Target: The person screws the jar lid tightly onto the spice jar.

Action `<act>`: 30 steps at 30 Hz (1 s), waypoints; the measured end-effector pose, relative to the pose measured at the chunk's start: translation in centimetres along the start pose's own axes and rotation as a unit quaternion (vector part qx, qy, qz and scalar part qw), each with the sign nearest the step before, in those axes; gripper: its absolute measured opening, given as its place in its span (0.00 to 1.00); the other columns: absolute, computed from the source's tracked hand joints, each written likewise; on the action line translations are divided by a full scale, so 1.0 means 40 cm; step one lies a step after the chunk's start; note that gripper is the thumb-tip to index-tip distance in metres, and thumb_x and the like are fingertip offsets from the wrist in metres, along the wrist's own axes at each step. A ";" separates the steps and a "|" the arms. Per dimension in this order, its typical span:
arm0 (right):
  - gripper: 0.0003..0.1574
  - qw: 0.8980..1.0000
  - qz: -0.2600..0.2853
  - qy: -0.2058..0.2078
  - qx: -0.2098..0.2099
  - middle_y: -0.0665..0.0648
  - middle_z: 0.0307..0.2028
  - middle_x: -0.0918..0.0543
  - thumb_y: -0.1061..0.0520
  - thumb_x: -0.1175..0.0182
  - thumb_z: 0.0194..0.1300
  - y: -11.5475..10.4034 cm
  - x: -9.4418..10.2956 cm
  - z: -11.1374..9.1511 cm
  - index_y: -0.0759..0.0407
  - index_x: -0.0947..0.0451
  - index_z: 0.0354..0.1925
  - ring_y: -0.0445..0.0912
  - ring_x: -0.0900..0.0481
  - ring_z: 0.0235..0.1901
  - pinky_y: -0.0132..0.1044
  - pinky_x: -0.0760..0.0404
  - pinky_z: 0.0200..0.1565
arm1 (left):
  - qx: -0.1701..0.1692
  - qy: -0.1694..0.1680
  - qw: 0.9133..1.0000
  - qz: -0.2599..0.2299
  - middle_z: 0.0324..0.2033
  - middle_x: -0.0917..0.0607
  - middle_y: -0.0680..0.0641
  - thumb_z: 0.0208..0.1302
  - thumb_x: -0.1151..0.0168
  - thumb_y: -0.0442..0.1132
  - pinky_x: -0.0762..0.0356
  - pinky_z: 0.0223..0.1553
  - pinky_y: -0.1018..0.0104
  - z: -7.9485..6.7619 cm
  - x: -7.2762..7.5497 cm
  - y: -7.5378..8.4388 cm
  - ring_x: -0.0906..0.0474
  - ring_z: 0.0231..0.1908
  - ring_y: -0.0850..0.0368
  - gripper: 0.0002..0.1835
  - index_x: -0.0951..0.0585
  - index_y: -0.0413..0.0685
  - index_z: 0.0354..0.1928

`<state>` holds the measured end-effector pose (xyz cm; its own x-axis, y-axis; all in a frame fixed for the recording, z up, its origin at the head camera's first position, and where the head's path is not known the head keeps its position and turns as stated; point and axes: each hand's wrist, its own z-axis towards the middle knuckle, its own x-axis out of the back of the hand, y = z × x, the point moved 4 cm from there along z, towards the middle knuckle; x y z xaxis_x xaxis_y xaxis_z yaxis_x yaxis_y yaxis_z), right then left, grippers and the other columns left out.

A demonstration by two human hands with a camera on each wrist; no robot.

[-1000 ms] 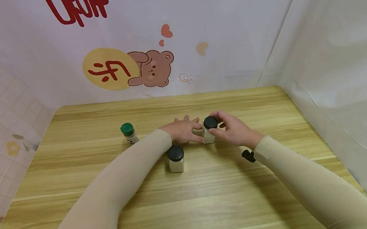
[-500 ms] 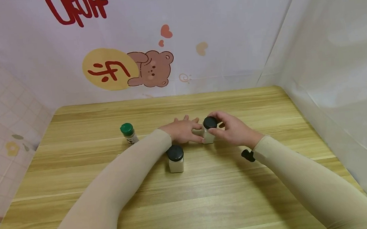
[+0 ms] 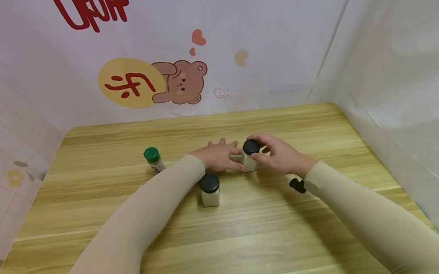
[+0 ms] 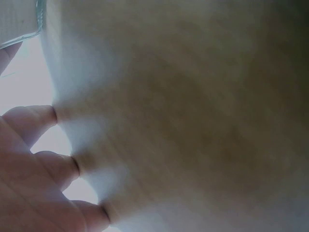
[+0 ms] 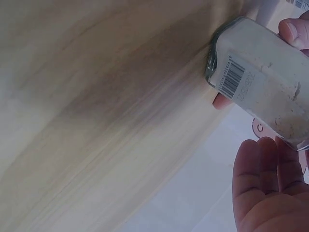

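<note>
A square glass jar of pale powder (image 3: 250, 164) with a black lid (image 3: 251, 146) stands upright on the table, between both hands. My right hand (image 3: 283, 157) holds it by the lid, thumb on the near side and index finger behind. My left hand (image 3: 219, 157) grips the jar's lower left side between thumb and index finger, its other fingers spread toward the tabletop. In the right wrist view the jar (image 5: 263, 79) shows a barcode label, with a fingertip (image 5: 222, 101) behind its base. A corner of the jar (image 4: 18, 19) shows in the left wrist view.
A second black-lidded jar (image 3: 211, 197) stands nearer, just below the left wrist. A shaker with a green cap (image 3: 153, 159) stands at the left behind the left forearm. White printed sheets (image 3: 273, 37) rise behind the wooden table (image 3: 231, 252) and at its sides.
The right thumb and fingers have shifted slightly at the lid. The left hand, both jars and the shaker keep their places.
</note>
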<state>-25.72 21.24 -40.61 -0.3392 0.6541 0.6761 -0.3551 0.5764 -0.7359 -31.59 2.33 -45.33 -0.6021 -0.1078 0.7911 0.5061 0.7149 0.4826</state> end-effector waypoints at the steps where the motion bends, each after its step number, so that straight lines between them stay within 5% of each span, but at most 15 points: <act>1: 0.25 1.000 0.000 0.001 -0.001 0.60 0.60 0.18 0.57 0.37 0.77 0.001 -0.001 0.000 0.58 0.28 0.68 0.56 0.20 0.57 0.57 0.22 0.61 | 0.000 0.000 1.000 -0.001 0.86 0.52 0.51 0.68 0.41 0.73 0.71 0.79 0.27 0.001 0.000 0.000 0.69 0.84 0.36 0.40 0.32 0.72 0.79; 8: 0.24 1.000 0.000 0.009 -0.018 0.59 0.58 0.18 0.55 0.36 0.77 0.005 -0.007 0.001 0.59 0.28 0.66 0.55 0.20 0.57 0.57 0.22 0.62 | -0.001 0.001 1.000 -0.002 0.86 0.52 0.51 0.68 0.40 0.72 0.71 0.79 0.26 0.000 0.001 0.001 0.69 0.84 0.36 0.39 0.30 0.71 0.78; 15: 0.35 1.000 -0.001 0.000 -0.010 0.63 0.63 0.19 0.58 0.37 0.77 0.002 -0.001 -0.002 0.61 0.34 0.75 0.58 0.20 0.59 0.60 0.21 0.64 | 0.000 0.002 1.000 0.002 0.86 0.52 0.50 0.68 0.40 0.73 0.71 0.79 0.27 -0.001 0.000 0.001 0.68 0.84 0.36 0.40 0.30 0.71 0.78; 30: 0.26 1.000 -0.014 0.006 -0.012 0.59 0.59 0.18 0.56 0.37 0.77 0.006 -0.003 0.003 0.60 0.29 0.68 0.56 0.20 0.56 0.56 0.22 0.61 | -0.003 -0.001 1.000 0.004 0.86 0.52 0.49 0.69 0.40 0.72 0.70 0.78 0.26 0.000 0.002 0.002 0.69 0.84 0.35 0.40 0.31 0.70 0.78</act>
<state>-25.86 21.25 -40.89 -0.3188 0.6435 0.6959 -0.3426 0.6063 -0.7176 -31.61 2.39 -45.22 -0.5998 -0.1000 0.7939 0.5150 0.7111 0.4786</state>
